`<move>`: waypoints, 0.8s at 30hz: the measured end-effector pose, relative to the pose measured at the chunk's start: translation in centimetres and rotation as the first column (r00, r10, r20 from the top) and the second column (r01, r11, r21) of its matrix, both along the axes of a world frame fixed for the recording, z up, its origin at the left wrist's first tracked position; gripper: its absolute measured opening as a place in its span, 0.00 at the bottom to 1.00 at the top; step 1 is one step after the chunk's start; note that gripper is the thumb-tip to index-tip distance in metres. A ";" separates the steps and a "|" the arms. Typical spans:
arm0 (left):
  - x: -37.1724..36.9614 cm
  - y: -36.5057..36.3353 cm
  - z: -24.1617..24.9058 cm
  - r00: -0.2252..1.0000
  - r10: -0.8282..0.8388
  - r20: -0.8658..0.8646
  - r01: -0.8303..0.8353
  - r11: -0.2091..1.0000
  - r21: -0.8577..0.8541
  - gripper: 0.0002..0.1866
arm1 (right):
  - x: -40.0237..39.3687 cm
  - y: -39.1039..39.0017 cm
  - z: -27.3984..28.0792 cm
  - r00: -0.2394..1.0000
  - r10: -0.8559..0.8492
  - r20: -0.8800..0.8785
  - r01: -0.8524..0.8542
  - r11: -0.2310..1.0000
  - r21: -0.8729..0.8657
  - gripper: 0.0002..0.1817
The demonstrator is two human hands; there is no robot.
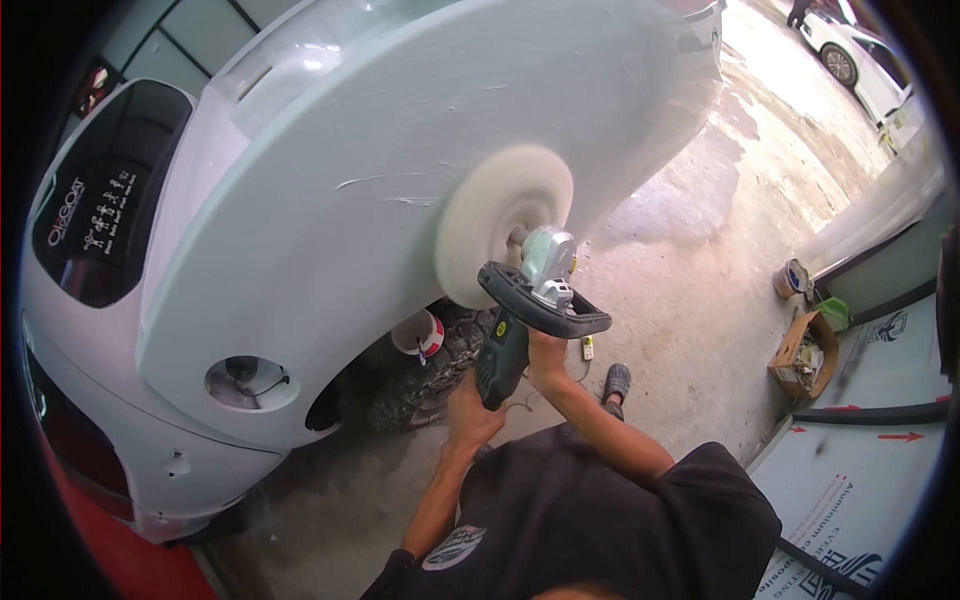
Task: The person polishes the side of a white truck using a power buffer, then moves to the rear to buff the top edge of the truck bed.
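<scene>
I'm seeing a pale car (pixel 300 250) filling the upper left. Polisher (pixel 504 345) is sitting at its side panel (pixel 400 190), white pad (pixel 495 215) blurring there. Left hand (pixel 470 412) is wrapping its fingers around the polisher's rear end. Right hand (pixel 547 360) is gripping at the loop handle (pixel 545 315); fingertips are hiding, can't tell their spread.

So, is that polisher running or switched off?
Running, it appears: the polisher looks sharp, while its round pad is blurred as if spinning.
</scene>
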State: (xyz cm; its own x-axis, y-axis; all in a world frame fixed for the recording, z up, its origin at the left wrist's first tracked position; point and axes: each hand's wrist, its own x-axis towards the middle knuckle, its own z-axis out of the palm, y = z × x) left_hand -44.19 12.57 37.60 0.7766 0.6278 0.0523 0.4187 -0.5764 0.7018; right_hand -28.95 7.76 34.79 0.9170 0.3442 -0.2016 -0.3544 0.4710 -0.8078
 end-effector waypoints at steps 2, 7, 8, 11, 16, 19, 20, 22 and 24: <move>-1.7 0.3 -0.4 0.999 0.024 0.034 -0.021 0.998 -0.064 0.27 | -2.3 0.6 -0.9 0.995 -0.014 0.100 0.012 1.000 0.016 0.19; -8.3 1.7 -0.6 0.994 0.058 0.097 -0.056 0.998 -0.024 0.28 | -9.8 2.5 -1.1 0.976 0.076 0.202 -0.038 0.981 -0.189 0.26; -9.4 2.0 -0.3 0.995 0.058 0.083 -0.057 0.998 -0.016 0.27 | -10.9 2.6 0.0 0.980 0.122 0.158 -0.089 0.976 -0.201 0.30; -11.8 2.6 -0.4 0.995 0.069 0.070 -0.068 0.998 -0.012 0.27 | -11.3 1.6 3.7 0.932 0.339 0.131 -0.321 0.937 -0.136 0.39; -10.2 2.6 0.0 0.996 0.017 0.093 -0.020 0.999 0.026 0.26 | -9.9 2.4 4.7 0.975 0.201 0.092 -0.174 0.955 -0.241 0.39; -6.4 2.1 0.0 0.997 -0.034 0.074 0.032 0.999 0.028 0.26 | -7.5 2.0 1.9 0.971 0.031 0.238 0.057 0.933 -0.356 0.34; -4.8 1.7 0.4 0.998 -0.025 0.052 0.024 1.000 0.019 0.26 | -6.4 1.8 1.8 0.964 -0.005 0.267 0.104 0.929 -0.356 0.33; -1.3 0.8 1.4 1.000 -0.010 0.006 0.010 1.000 0.005 0.27 | -2.8 1.0 1.8 0.966 -0.034 0.258 0.102 0.961 -0.257 0.29; 1.4 0.4 1.0 1.000 -0.028 -0.014 0.028 0.999 0.033 0.27 | 0.5 0.4 1.5 0.989 -0.068 0.132 0.074 0.997 -0.035 0.22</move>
